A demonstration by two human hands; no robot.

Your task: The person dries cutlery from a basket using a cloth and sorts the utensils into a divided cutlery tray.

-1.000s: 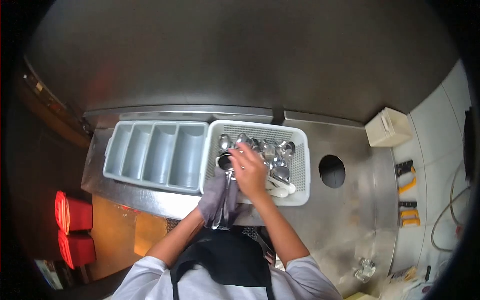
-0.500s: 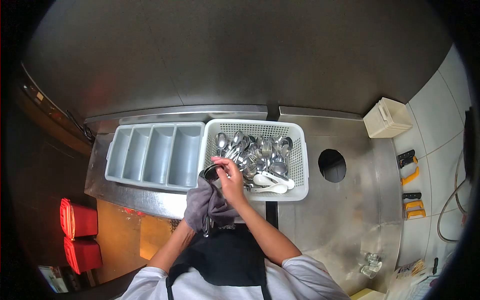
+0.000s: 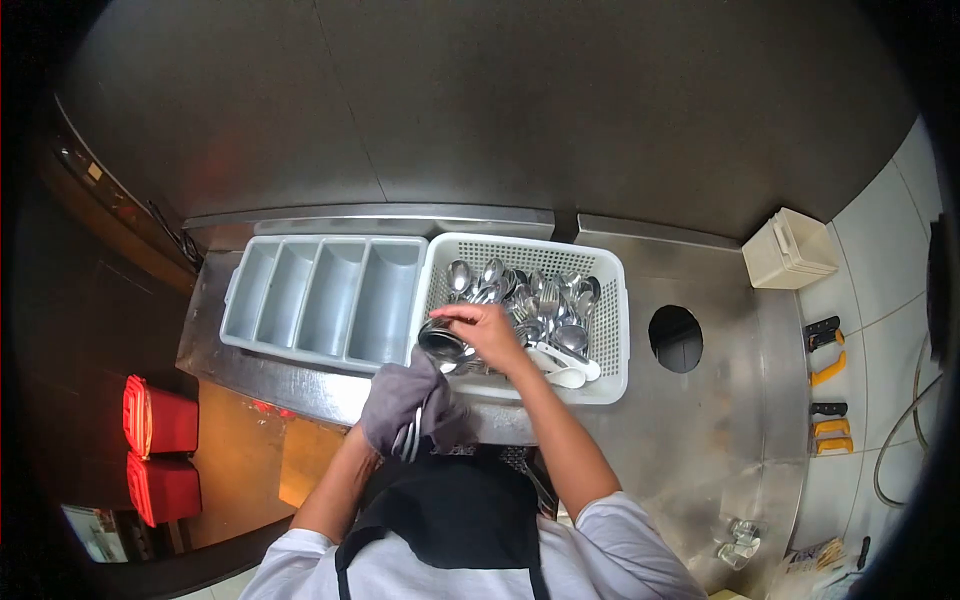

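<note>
Your left hand (image 3: 385,420) is closed around some spoons (image 3: 441,343) with a grey cloth (image 3: 402,386); the cloth hides most of its fingers. The spoons' round ends poke out at the top, by the near left corner of the white basket (image 3: 621,350), and their handles stick out below. Your right hand (image 3: 487,332) has its fingertips at the round ends, but I cannot tell if they pinch. More spoons and forks (image 3: 549,297) lie mixed in the basket. The grey tray (image 3: 386,300) sits just left of it.
</note>
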